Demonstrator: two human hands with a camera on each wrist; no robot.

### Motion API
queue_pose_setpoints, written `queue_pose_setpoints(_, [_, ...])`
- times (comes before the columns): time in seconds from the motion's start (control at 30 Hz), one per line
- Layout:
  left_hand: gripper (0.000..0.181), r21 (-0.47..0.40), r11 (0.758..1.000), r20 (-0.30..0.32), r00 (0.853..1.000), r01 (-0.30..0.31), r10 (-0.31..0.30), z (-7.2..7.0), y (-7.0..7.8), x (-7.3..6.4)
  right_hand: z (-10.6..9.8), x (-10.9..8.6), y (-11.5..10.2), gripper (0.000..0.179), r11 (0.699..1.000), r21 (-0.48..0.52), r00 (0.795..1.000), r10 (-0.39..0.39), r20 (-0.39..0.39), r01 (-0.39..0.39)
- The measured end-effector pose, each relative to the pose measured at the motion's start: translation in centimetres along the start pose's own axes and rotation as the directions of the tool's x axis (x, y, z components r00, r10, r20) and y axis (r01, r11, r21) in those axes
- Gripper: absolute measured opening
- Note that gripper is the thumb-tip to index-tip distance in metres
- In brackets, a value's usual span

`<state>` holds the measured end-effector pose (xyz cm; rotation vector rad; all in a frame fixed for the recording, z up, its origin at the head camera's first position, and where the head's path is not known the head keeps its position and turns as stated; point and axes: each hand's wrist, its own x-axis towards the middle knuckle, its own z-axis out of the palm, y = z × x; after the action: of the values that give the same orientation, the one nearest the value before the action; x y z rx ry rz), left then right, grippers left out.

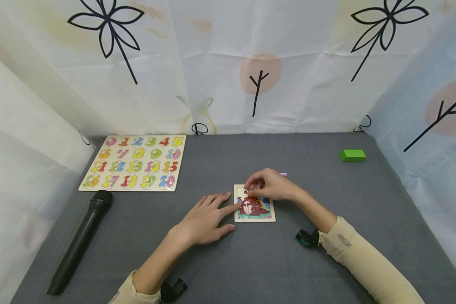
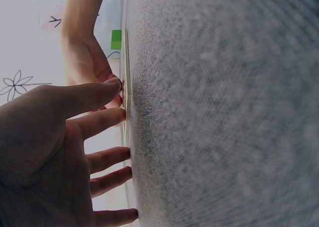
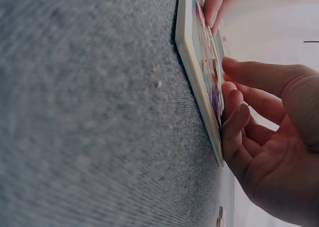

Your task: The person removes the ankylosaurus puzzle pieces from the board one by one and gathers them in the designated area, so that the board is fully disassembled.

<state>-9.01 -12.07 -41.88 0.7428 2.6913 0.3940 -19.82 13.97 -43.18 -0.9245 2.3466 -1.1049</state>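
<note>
A small wooden picture puzzle point(image 1: 253, 213) with a reddish-brown cartoon figure lies flat on the grey table. My left hand point(image 1: 207, 219) spreads its fingers at the puzzle's left side, the index fingertip resting on its edge and the other fingertips down on the cloth. Over the upper part of the board, my right hand point(image 1: 271, 184) bends its fingers and pinches a small puzzle piece point(image 3: 214, 67) between thumb and fingertips, low against the picture. Those fingers hide most of the piece and the board's top edge.
Behind the right hand a purple bit point(image 1: 283, 174) peeks out on the table. A number board point(image 1: 178, 169) lies at the back left, with a black microphone point(image 1: 81, 240) in front of it. A green block point(image 1: 353, 156) sits at the back right. Patterned white curtains point(image 1: 220, 93) enclose the table.
</note>
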Motion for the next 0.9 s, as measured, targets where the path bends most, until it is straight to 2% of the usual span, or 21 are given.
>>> queue_pose_setpoints(0.53, [0.061, -0.003, 1.0, 0.003, 1.0, 0.0, 0.0, -0.06, 0.01, -0.01, 0.12, 0.27, -0.64, 0.009, 0.993, -0.119, 0.999, 0.015, 0.028, -0.011])
queue_pose_setpoints(0.9, [0.062, 0.004, 1.0, 0.015, 1.0, 0.005, -0.005, -0.07, 0.02, 0.01, -0.38, 0.15, -0.45, 0.013, 0.998, -0.069, 0.998, 0.0, 0.07, 0.005])
